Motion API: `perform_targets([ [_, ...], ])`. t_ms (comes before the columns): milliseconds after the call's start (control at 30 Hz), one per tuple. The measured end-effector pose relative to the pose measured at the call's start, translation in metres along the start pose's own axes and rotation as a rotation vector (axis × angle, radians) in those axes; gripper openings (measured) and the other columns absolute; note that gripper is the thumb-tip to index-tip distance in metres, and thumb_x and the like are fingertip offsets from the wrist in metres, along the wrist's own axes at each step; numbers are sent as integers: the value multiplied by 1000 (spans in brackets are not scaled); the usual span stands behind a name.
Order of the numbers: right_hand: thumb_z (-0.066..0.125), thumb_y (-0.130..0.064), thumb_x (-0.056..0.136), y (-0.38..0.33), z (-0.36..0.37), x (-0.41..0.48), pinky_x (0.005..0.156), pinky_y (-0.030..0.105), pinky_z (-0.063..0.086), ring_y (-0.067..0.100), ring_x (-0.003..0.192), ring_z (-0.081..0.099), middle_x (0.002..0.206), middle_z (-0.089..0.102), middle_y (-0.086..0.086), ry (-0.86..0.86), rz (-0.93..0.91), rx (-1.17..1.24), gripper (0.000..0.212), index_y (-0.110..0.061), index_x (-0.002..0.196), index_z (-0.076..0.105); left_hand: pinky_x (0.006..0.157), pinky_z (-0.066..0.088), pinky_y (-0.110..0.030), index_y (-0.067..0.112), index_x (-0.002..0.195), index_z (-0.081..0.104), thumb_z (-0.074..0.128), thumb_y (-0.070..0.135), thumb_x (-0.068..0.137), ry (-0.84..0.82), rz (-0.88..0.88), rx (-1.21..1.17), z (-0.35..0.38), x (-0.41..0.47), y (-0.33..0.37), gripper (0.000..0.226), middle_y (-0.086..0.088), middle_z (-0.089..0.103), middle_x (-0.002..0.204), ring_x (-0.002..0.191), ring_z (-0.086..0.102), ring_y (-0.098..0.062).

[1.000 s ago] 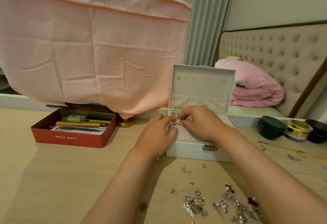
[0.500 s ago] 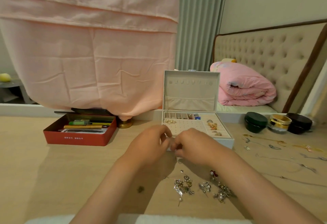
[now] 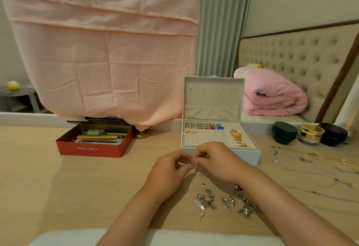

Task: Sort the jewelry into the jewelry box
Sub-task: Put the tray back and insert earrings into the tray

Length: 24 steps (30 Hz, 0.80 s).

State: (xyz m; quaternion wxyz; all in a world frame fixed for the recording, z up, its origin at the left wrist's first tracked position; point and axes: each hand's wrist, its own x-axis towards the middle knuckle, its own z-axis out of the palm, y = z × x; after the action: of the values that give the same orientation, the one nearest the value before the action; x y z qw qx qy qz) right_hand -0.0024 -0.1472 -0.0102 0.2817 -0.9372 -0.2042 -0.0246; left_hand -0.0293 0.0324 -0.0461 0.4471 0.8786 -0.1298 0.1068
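The white jewelry box [image 3: 252, 153] stands open on the wooden table, lid upright, with small gold and silver pieces in its compartments. Just in front of it, my left hand [image 3: 167, 173] and my right hand [image 3: 217, 160] meet fingertip to fingertip and pinch a small silver earring [image 3: 192, 162] between them. A heap of loose earrings [image 3: 225, 201] lies on the table under my forearms. Several thin necklaces [image 3: 303, 158] are spread out to the right of the box.
A red tin [image 3: 93, 148] with pens sits at the left. Three round jars [image 3: 308, 134] stand at the back right. A pink cloth hangs behind the table, over a gold base [image 3: 142, 134]. A bed with a pink blanket lies beyond.
Both hands have drawn back from over the box's pin tray to the table in front of it, still pinched together. The camera pulled back, showing the box's compartments.
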Motion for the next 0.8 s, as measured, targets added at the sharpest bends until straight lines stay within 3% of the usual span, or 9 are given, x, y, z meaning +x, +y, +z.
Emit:
perform_targets([
  [67, 69, -19, 93, -2, 0, 1, 67, 21, 46, -2, 65, 60, 78, 72, -8, 35, 36, 220, 14, -25, 81, 75, 70, 47, -10, 31, 102, 74, 71, 20, 89, 36, -11, -155, -1, 0, 4, 18, 14, 75, 86, 75, 65, 4],
  [200, 70, -18, 94, -9, -1, -1, 49, 21, 44, 9, 45, 53, 75, 74, 0, 46, 98, 471, 8, -17, 88, 76, 75, 52, -18, 20, 98, 77, 75, 12, 86, 96, -68, -384, -4, 0, 9, 15, 7, 77, 82, 77, 70, -1],
  [367, 71, -14, 92, -16, -3, -2, 42, 21, 42, 14, 46, 54, 80, 76, 7, 101, 141, 631, 7, -16, 98, 73, 74, 56, -26, 20, 87, 76, 78, 23, 83, 166, -117, -388, -6, 0, 9, 5, 6, 76, 77, 69, 68, -3],
  [533, 71, -9, 92, -20, -5, -5, 39, 22, 42, 10, 46, 56, 60, 70, -4, 30, 66, 588, 8, -15, 93, 76, 68, 52, -17, 19, 87, 77, 79, 20, 82, 153, -113, -410, -7, -1, 9, 5, 5, 76, 76, 68, 68, -1],
  [633, 70, -8, 93, -17, -6, -5, 38, 22, 42, 18, 50, 57, 66, 71, 8, 49, 93, 626, 9, -14, 92, 77, 66, 48, -11, 13, 94, 77, 74, 9, 86, 114, -80, -438, -7, -1, 11, 9, 3, 77, 80, 69, 67, 3],
  [800, 67, -5, 94, -13, -7, -5, 38, 21, 38, 13, 52, 54, 86, 74, 10, -37, 192, 907, 10, -6, 100, 75, 56, 45, -11, 11, 103, 73, 66, 6, 92, 126, -89, -557, -4, -2, 14, 14, -4, 76, 89, 66, 64, 1],
])
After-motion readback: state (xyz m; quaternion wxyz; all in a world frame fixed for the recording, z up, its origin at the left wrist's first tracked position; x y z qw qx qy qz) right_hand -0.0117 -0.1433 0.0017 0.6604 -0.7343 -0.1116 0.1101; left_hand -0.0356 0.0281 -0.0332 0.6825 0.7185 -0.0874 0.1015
